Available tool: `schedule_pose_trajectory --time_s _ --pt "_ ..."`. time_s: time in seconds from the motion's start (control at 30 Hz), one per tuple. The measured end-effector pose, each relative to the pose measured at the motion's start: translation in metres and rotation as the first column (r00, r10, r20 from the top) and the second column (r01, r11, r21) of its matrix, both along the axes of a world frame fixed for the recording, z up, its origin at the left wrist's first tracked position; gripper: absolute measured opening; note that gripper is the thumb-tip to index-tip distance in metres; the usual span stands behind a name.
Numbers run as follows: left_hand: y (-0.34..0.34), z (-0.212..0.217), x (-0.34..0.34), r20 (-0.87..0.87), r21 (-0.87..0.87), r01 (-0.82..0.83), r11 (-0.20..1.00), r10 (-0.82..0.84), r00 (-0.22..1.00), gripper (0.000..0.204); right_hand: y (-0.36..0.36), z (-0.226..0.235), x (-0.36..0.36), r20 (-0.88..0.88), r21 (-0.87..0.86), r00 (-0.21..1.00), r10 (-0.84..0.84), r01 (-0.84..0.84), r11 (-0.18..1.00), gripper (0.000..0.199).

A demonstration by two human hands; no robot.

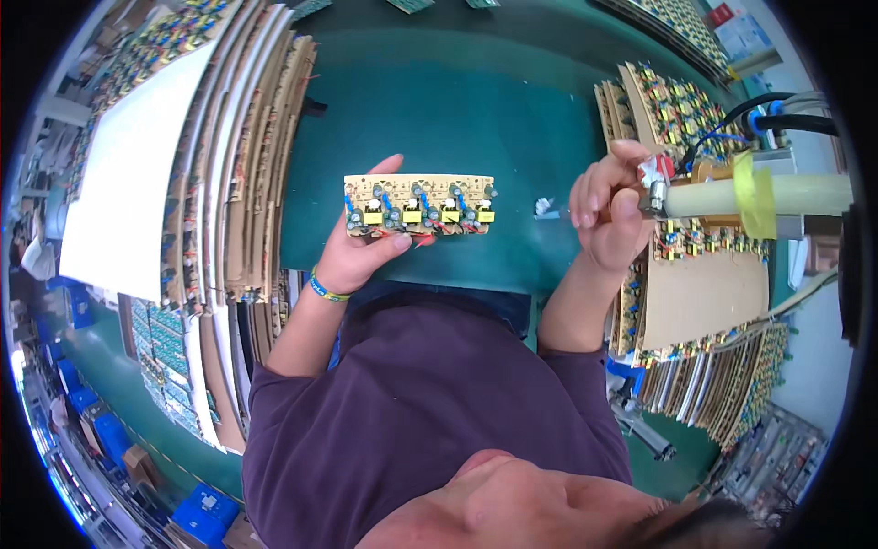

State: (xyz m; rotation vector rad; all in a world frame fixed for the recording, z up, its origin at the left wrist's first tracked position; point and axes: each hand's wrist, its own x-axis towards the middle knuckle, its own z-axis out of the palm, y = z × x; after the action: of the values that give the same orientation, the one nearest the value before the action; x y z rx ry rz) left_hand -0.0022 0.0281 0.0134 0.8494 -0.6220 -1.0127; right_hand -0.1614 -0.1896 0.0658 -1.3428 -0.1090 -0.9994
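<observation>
Near the middle of the frame, the person's left hand holds the long tan circuit board strip, studded with yellow blocks and blue parts, by its left portion, thumb at the lower edge and a fingertip showing above the top edge. Toward the right, the right hand has bent fingers beside the red-and-metal fitting at the end of the pale rigid tube wrapped in yellow tape; whether they grip the fitting cannot be told. Because the strip's right end has no visible support, a loosened left grip could let it tilt or drop onto the dark green tabletop. Thumb pressure could bend small parts, and the thin red wires along the lower edge could snag. A wide swing of the right arm might catch the thick black cables at upper right or knock the tan cardboard-layered board stack below them. As for writing, the yellow-and-blue wristband carries marks too small to read, and the pale blue sheet at upper right is likewise illegible.
</observation>
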Motion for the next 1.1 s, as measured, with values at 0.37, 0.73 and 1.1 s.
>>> schedule_pose_trajectory --time_s 0.37,0.73,1.1 --pt "0.064 0.050 0.012 0.211 -0.105 -0.225 0.969 0.243 0.947 0.075 -0.003 -0.006 -0.003 0.029 0.120 0.999 -0.021 0.017 0.993 0.044" --pt "0.206 0.164 0.040 0.313 -0.243 -0.706 0.665 0.743 0.592 0.045 -0.007 -0.013 -0.009 0.028 0.106 1.000 0.003 -0.006 0.994 0.050" --pt "0.288 0.204 0.273 0.569 0.105 -0.722 0.684 0.554 0.608 0.034 -0.024 -0.021 -0.008 0.051 0.042 0.999 -0.015 0.013 0.999 0.048"
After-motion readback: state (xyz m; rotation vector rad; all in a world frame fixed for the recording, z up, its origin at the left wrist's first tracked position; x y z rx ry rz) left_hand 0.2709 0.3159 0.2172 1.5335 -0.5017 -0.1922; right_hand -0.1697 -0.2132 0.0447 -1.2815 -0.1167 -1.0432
